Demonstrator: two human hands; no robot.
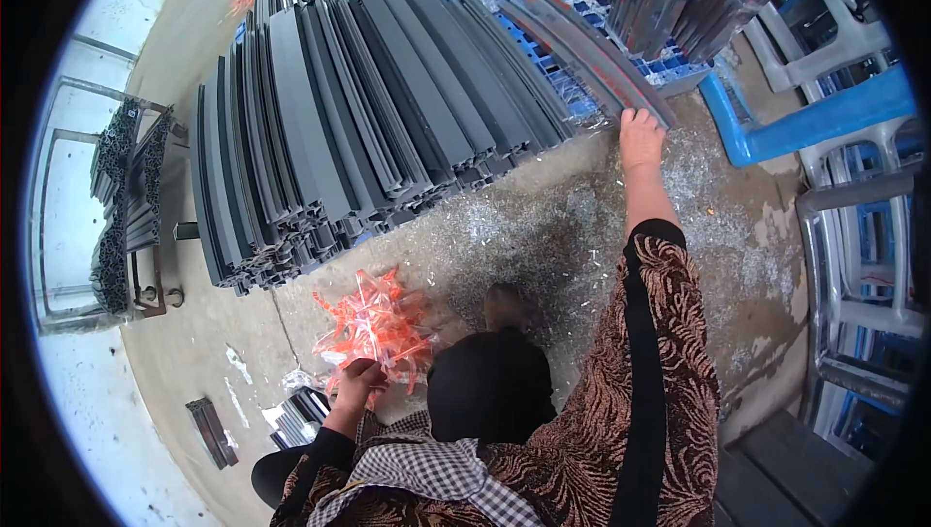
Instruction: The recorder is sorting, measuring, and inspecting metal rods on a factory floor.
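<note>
I have right arm (pixel 658 280) extended forward, right hand (pixel 641 142) fingers curled; left hand (pixel 358 383) lower, nearer body, fingers bent.

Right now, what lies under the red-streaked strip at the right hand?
Blue slats show along both sides of the red-streaked strip; what lies directly beneath is covered.

Bright, soft light overall, strongest at left, where the white wall (pixel 102 391) looked washed out. Shadows were soft. Foot (pixel 507 307) was blurred. Fisheye bent straight edges toward a dark, blue-fringed rim.
</note>
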